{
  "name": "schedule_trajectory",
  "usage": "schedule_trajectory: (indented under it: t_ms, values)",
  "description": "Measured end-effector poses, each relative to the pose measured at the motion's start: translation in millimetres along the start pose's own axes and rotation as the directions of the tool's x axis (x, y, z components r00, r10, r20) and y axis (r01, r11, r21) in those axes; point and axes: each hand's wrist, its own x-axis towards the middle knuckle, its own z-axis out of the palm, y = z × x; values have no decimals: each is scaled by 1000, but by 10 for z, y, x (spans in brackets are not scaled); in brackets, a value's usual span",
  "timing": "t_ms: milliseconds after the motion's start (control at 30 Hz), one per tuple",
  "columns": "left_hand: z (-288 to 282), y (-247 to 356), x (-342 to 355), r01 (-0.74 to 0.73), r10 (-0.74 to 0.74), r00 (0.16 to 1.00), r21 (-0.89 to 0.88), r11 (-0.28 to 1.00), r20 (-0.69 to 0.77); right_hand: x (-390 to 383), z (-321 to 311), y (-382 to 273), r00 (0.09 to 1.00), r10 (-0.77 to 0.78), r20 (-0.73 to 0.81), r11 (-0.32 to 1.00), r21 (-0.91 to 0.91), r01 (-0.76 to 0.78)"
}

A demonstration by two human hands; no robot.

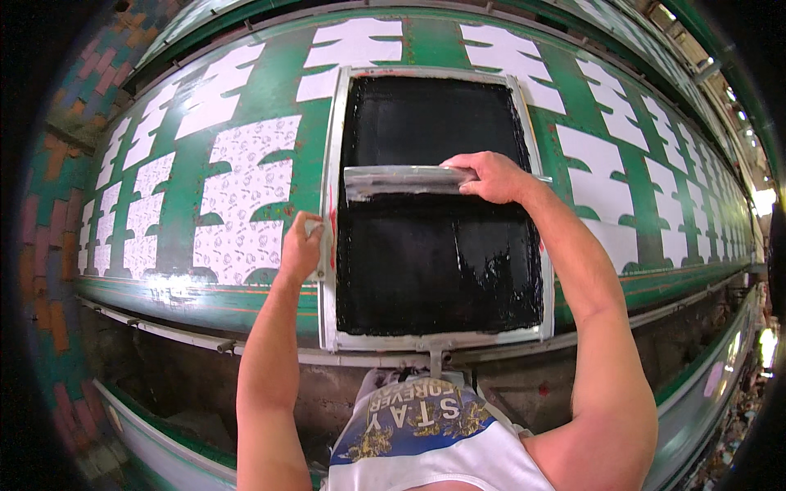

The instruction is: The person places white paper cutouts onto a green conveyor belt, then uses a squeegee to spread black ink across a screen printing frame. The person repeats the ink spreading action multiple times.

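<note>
A silk-screen frame (329, 278) with pale metal sides lies flat on the green table in front of me, its mesh covered with glossy black ink (434, 270). My right hand (495, 177) is closed round the right part of a squeegee (393, 180). The long metal squeegee lies crosswise over the inked mesh, a little above its middle. At the frame's left side, my left hand (302, 247) is closed on the edge, near a small pale bracket; its fingers partly hide what they grip.
White cut fabric pieces (598, 180) lie in rows along the long green table (307, 164). Several pieces (246, 196) left of the frame carry a fine dark print. A pale rail (180, 331) runs along the near table edge. Another table (155, 442) stands at lower left.
</note>
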Motion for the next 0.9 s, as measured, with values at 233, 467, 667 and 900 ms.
schedule_trajectory:
  t_ms: [233,467,667,900]
  values:
    - [-5,34,-18,90,-87,996,-134,987,30,896,-218,556,863,-238,-446,905,-425,30]
    - [-32,196,-32,175,-173,984,-111,978,33,1588,-341,1106,796,-294,-529,835,-548,-56]
    - [-47,219,-37,150,-149,989,-34,988,23,1890,-565,1215,874,-92,-477,891,-431,-141]
    - [-78,333,-21,185,-183,982,-61,981,49,2097,-738,1064,954,163,-254,873,-413,-259]
